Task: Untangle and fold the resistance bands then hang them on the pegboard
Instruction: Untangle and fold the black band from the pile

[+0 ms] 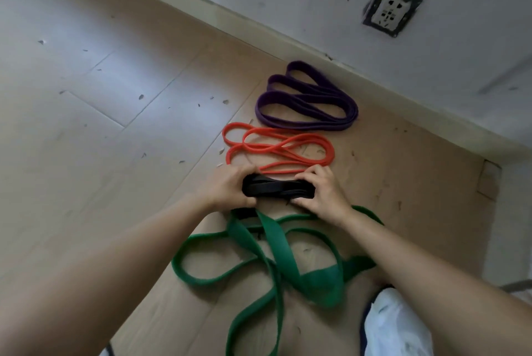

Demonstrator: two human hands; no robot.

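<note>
Both hands — left hand (227, 186), right hand (322, 191) — clamped on the black band's (276, 187) ends, keeping its folds stacked on the floor (100, 125).

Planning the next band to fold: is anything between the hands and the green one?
Nothing lies between them: the green band sprawls on the floor just on the near side of both hands. But the left hand and right hand both grip the folded black band, and a black piece shows at the green band's top loop.

No readable txt, logos or nos. on black band (276, 187), other bands (305, 99) or wall socket (391, 10).
</note>
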